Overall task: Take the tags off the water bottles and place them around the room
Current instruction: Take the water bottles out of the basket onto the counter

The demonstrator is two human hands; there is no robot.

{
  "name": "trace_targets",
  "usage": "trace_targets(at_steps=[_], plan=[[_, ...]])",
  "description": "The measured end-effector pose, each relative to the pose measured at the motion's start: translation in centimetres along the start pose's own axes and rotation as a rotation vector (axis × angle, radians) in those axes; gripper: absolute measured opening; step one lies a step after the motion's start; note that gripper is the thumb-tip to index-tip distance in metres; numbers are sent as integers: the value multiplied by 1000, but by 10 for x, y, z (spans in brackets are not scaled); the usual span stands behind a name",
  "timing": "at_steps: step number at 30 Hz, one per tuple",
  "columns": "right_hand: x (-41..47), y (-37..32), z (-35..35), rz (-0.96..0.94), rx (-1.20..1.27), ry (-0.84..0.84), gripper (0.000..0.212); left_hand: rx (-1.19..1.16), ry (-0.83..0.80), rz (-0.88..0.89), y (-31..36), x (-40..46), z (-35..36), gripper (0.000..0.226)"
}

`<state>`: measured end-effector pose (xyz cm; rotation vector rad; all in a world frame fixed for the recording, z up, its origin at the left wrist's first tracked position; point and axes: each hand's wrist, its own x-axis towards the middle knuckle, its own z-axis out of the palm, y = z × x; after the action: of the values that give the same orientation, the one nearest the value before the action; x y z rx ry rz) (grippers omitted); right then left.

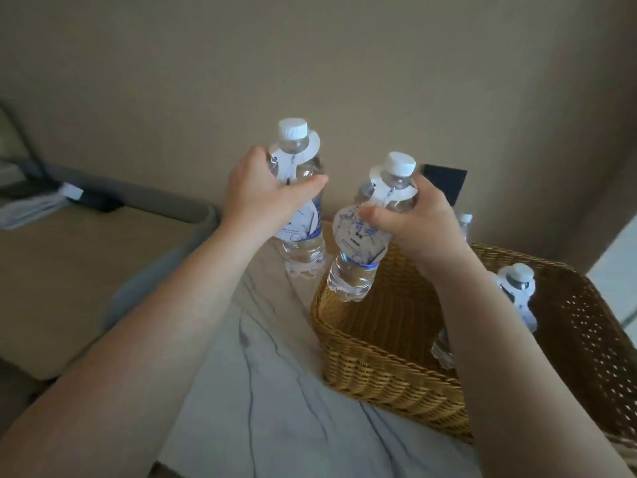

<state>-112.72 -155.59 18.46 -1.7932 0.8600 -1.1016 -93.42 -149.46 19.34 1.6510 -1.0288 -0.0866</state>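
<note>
Each hand holds a clear water bottle with a white cap. My left hand (262,191) grips one bottle (303,250) upright above the marble table (262,384). A white paper tag (312,146) hangs around its neck. My right hand (410,215) grips a second bottle (355,274) over the left end of the wicker basket (375,370). This bottle leans slightly, and its white tag (358,232) with blue print hangs from the neck below my thumb. A third tagged bottle (517,288) stands in the basket behind my right forearm.
Another bottle cap (466,219) shows behind the basket near a dark wall plate (444,182). A beige sofa (79,270) with a grey rim lies to the left, with papers (31,205) on it. A beige wall is straight ahead.
</note>
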Motion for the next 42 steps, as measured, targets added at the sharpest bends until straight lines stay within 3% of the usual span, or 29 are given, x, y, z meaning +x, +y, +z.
trace_targets(at_steps=[9,20,37,42], plan=[[25,10,132,12,9,-172,47,124,104,-175,-100,5,-89,58],[13,81,255,204,-193,-293,59,220,25,-343,-229,-17,-102,54],[2,85,270,198,-258,-493,73,119,8,-388,-254,-45,-105,61],[-5,85,263,183,-221,-482,78,167,22,-351,-235,-50,-107,97]])
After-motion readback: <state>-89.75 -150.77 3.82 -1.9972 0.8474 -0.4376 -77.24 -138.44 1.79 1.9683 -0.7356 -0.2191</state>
